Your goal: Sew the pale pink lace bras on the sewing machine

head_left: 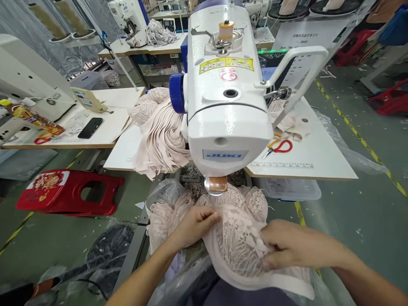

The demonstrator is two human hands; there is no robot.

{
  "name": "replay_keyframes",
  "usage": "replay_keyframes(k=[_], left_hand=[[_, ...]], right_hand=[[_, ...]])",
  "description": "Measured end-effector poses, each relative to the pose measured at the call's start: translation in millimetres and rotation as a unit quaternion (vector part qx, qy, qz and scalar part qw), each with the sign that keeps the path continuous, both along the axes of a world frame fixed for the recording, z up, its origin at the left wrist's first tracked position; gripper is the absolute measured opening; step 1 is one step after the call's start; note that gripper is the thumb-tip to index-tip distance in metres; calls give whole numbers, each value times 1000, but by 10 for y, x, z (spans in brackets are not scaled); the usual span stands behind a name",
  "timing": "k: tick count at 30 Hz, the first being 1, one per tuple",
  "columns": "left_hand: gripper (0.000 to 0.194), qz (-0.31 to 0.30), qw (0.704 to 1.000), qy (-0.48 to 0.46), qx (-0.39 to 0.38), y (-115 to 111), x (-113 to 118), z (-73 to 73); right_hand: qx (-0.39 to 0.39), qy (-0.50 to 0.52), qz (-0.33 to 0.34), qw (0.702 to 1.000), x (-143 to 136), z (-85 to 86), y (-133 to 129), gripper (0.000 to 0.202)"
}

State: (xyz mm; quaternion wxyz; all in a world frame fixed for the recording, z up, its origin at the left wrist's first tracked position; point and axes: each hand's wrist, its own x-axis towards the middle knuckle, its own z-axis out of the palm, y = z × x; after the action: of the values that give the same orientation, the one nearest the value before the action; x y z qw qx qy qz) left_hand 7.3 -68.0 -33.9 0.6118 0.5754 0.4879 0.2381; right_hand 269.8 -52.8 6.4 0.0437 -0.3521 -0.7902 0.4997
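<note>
A pale pink lace garment piece (240, 242) with a smooth edge band is spread between my two hands, just below the head of a white sewing machine (229, 127). My left hand (194, 225) pinches its upper left edge between thumb and fingers. On the lace's right side, my right hand (293, 246) grips the fabric, its fingertips partly hidden in the folds. More lace pieces (255, 202) lie just beyond, under the machine head. A bundle of pink fabric strips (162, 140) rests on the table left of the machine.
Red-handled scissors (282, 146) lie on the right tabletop (331, 165). At the left are a phone (90, 128), a drink bottle (35, 119) and a red stool (70, 193). Bagged lace (165, 216) hangs left of my left hand.
</note>
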Motion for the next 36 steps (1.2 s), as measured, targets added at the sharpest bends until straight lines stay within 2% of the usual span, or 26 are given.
replay_keyframes(k=[2,4,5,7,8,10,12,16,19,24,27,32,34,36], left_hand=[[43,-44,996,21,76,25,151,99],[41,-79,989,26,122,54,284,194],[41,-90,985,36,146,73,332,235],[39,-89,975,73,191,122,372,303],[40,-70,970,100,210,153,360,328],[46,-11,961,155,227,226,282,370],[48,41,960,185,204,309,165,411],[37,120,965,190,135,473,-16,486],[33,177,945,206,181,566,-56,472],[24,210,918,205,267,636,-89,351],[20,210,911,226,274,644,-113,317],[18,200,922,198,265,634,-105,344],[16,196,925,210,248,631,-110,359],[15,196,925,232,230,631,-133,368]], right_hand=[[43,-53,-53,996,73,-60,54,58],[73,-42,-91,992,38,-111,141,77],[70,-11,-93,993,-14,-131,187,77],[25,55,-70,996,-153,-164,270,60],[4,77,-69,995,-226,-177,306,53],[-7,93,-102,990,-357,-195,374,53],[17,89,-149,985,-453,-206,455,54],[39,82,-186,978,-562,-224,669,53],[38,84,-201,975,-600,-250,806,50],[35,79,-194,977,-618,-302,907,49],[31,78,-190,978,-619,-334,938,51],[-6,92,-192,977,-579,-469,917,48],[-33,108,-189,976,-525,-586,854,54],[-73,139,-159,975,-453,-731,766,71]])
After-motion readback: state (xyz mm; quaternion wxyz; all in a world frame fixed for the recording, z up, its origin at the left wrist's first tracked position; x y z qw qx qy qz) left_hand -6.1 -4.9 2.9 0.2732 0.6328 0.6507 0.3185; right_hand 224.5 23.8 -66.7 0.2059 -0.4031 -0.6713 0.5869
